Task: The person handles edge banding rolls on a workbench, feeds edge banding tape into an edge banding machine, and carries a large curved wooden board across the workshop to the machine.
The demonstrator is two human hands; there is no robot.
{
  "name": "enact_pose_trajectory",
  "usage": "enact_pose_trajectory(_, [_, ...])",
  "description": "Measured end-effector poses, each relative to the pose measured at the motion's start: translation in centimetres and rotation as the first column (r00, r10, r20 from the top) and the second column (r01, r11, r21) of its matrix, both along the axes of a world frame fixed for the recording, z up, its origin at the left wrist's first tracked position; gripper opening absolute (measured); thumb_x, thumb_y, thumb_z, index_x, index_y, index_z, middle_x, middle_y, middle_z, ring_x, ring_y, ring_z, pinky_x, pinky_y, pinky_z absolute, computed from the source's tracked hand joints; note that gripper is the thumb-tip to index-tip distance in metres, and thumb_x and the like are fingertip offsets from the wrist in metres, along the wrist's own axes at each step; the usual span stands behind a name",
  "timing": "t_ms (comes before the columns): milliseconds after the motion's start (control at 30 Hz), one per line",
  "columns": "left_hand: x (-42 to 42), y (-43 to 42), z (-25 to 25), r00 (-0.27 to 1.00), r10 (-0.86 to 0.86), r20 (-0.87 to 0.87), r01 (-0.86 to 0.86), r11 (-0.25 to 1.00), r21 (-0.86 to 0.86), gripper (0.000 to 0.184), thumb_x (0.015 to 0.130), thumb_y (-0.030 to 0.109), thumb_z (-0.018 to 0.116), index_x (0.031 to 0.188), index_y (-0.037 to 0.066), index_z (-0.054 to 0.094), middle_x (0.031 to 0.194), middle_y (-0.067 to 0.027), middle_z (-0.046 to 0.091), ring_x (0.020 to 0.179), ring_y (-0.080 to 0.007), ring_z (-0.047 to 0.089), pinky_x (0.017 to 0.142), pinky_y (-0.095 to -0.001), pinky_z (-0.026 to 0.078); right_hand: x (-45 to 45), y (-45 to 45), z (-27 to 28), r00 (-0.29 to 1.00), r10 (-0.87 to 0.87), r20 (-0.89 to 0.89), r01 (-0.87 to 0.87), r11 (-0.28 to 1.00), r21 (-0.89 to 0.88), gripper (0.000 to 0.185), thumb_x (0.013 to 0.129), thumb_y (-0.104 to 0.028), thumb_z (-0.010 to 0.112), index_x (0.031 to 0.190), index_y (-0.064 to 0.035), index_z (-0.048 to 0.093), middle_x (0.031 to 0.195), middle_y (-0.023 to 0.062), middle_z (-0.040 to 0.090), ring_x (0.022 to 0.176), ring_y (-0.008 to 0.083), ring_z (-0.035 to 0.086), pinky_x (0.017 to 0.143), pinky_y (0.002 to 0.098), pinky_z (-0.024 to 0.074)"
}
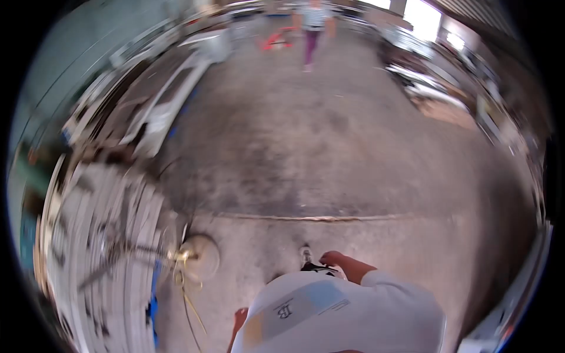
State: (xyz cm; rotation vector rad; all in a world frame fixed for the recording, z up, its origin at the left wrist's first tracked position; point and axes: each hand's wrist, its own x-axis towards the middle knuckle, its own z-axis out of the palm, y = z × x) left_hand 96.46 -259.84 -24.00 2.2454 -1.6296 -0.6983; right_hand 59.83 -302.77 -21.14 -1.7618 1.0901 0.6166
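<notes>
Looking down past a smooth white shirt [376, 312] with a blue-and-yellow printed patch, you see the wearer's left hand [240, 316] low at the hip, small and blurred; whether its fingers are wide or narrow, I cannot tell. The right hand [332, 258] hangs in front of the body, beside the black legwear [319, 268] and above a pale shoe [305, 255]; its finger spacing is also unclear.

At ten o'clock, nearest the left hand, is what looks like a standing fan [187, 255] with a round, pale base and brassy fittings, a thin yellow cord [193, 309] trailing from it. Beyond it, long, flat, greyish boards [118, 235] are stacked, narrowing that side.

Ahead, a thin ridged seam [318, 218] crosses the rough, stained concrete floor [294, 141]. Farther off, shiny pale lengths [170, 106] line eleven o'clock and jumbled sheets [432, 97] crowd one o'clock. At twelve, a person [312, 26] in a striped top stands near a red frame [276, 40].
</notes>
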Motion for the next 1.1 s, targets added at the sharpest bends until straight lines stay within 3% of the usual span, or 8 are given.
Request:
enact_pose_trajectory(167, [2.4, -6.1, 0.4, 0.932, 0.174, -0.318, -0.099, 0.966, 0.238, 0.02, 0.093, 0.026, 0.059, 0.106, 0.016, 0.071, 0.092, -0.0108, 0.073, 0.09, -0.0306, 0.07, 0.073, -0.0439, 0.057, -2.8, 1.4, 1.8, 0.968, -0.25, 0.011, 0.25, 0.968, 0.006, 0.041, 0.092, -0.043, 0.06, 0.111, -0.0096, 0.074, 0.105, 0.0055, 0.077, 0.085, 0.0185, 0.075, 0.082, 0.035, 0.0565])
enact_pose_trajectory(467, [4.8, -21.7, 0.0, 0.93, -0.18, -0.321, 0.23, 0.965, 0.125, 0.021, 0.094, 0.025, 0.059, 0.108, 0.015, 0.071, 0.09, -0.0107, 0.073, 0.084, -0.0279, 0.071, 0.068, -0.0406, 0.057, -12.0, 5.5, -3.1, 0.848, -0.528, -0.035, 0.528, 0.849, -0.018, 0.033, 0.092, -0.039, 0.063, 0.111, -0.0147, 0.074, 0.1, 0.0035, 0.076, 0.09, 0.0211, 0.073, 0.083, 0.0372, 0.0566])
enact_pose_trajectory(567, [5.9, -26.7, 0.2, 0.906, -0.22, -0.361, 0.26, 0.963, 0.067, 0.021, 0.094, 0.023, 0.06, 0.109, 0.013, 0.071, 0.088, -0.0102, 0.073, 0.079, -0.025, 0.07, 0.063, -0.0375, 0.056, -15.3, 7.7, -4.5, 0.989, 0.129, -0.07, -0.146, 0.921, -0.362, 0.036, 0.09, -0.028, 0.065, 0.124, -0.0165, 0.067, 0.115, 0.0038, 0.073, 0.106, 0.0247, 0.069, 0.088, 0.0398, 0.0565])
enact_pose_trajectory(667, [4.9, -31.7, 2.7, 0.786, 0.098, -0.61, 0.065, 0.969, 0.24, 0.023, 0.094, 0.019, 0.061, 0.112, 0.008, 0.07, 0.085, -0.0088, 0.071, 0.07, -0.0182, 0.067, 0.055, -0.0303, 0.051, -15.2, 8.4, -2.7, 0.99, 0.069, -0.123, -0.1, 0.958, -0.27, 0.046, 0.087, -0.021, 0.066, 0.133, -0.0185, 0.061, 0.126, 0.0033, 0.068, 0.117, 0.0273, 0.064, 0.091, 0.0417, 0.0559])
enact_pose_trajectory(800, [2.9, -34.9, 5.3, 0.683, 0.234, -0.692, -0.021, 0.953, 0.301, 0.024, 0.094, 0.017, 0.062, 0.114, 0.005, 0.068, 0.084, -0.0077, 0.071, 0.065, -0.0145, 0.066, 0.051, -0.0264, 0.049, -14.9, 8.2, -2.7, 0.995, 0.097, 0.017, -0.074, 0.853, -0.517, 0.039, 0.089, -0.026, 0.065, 0.127, -0.0159, 0.066, 0.116, 0.0073, 0.072, 0.103, 0.0263, 0.07, 0.085, 0.0402, 0.0572])
enact_pose_trajectory(833, [2.5, -35.3, 5.7, 0.678, 0.229, -0.699, -0.008, 0.952, 0.305, 0.024, 0.094, 0.017, 0.062, 0.114, 0.004, 0.068, 0.085, -0.0076, 0.071, 0.066, -0.0148, 0.066, 0.051, -0.0267, 0.049, -14.5, 7.9, -2.6, 0.972, -0.216, 0.095, 0.236, 0.913, -0.334, 0.036, 0.088, -0.029, 0.065, 0.121, -0.0143, 0.068, 0.112, 0.0079, 0.073, 0.102, 0.0271, 0.07, 0.085, 0.0401, 0.0567])
enact_pose_trajectory(900, [1.7, -34.5, 6.3, 0.762, 0.123, -0.636, 0.067, 0.962, 0.266, 0.023, 0.095, 0.016, 0.061, 0.112, 0.003, 0.069, 0.087, -0.0081, 0.073, 0.068, -0.0142, 0.067, 0.053, -0.0267, 0.051, -12.4, 6.0, -0.5, 0.647, -0.761, 0.05, 0.757, 0.648, 0.08, 0.033, 0.087, -0.034, 0.065, 0.109, -0.0111, 0.073, 0.105, 0.0092, 0.075, 0.099, 0.0286, 0.071, 0.084, 0.0398, 0.0559])
enact_pose_trajectory(1100, [2.5, -30.0, 0.1, 0.909, -0.268, -0.32, 0.341, 0.919, 0.199, 0.029, 0.096, 0.032, 0.06, 0.107, 0.012, 0.076, 0.101, -0.0125, 0.076, 0.087, -0.0282, 0.073, 0.078, -0.038, 0.057, -11.5, 2.9, -0.3, 0.669, -0.737, 0.099, 0.734, 0.676, 0.065, 0.045, 0.086, -0.045, 0.057, 0.102, -0.0068, 0.076, 0.099, 0.008, 0.077, 0.085, 0.024, 0.072, 0.082, 0.0358, 0.0555])
